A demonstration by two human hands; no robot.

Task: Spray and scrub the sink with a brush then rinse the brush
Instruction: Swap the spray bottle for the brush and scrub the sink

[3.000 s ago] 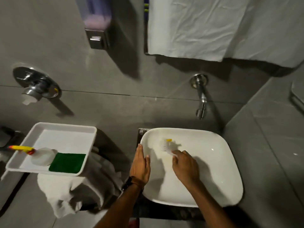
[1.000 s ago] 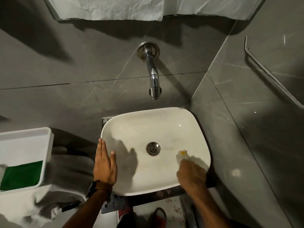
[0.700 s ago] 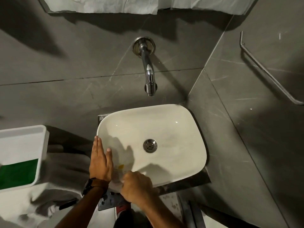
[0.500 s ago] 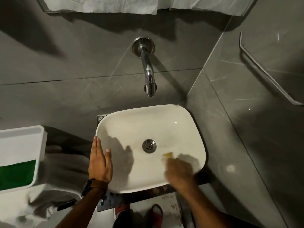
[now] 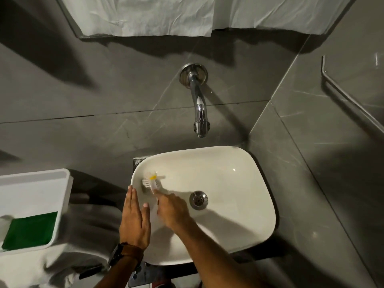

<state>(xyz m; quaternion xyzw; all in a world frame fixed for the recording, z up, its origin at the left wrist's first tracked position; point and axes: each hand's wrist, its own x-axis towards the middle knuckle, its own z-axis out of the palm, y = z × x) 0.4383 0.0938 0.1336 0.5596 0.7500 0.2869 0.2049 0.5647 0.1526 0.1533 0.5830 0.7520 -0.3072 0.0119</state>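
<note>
Gripping the brush [image 5: 152, 182], your right hand [image 5: 173, 210] presses its bristles against the sink [image 5: 239, 183] wall just ahead of your left hand [image 5: 135, 221], which lies flat, fingers extended, on the rim.

White sink [image 5: 239, 215] on a dark ledge [image 5: 247, 259] in a grey tiled corner, white tray [image 5: 62, 196] to its left resting on crumpled white cloth [image 5: 68, 254], green pad [image 5: 31, 230] in tray
</note>
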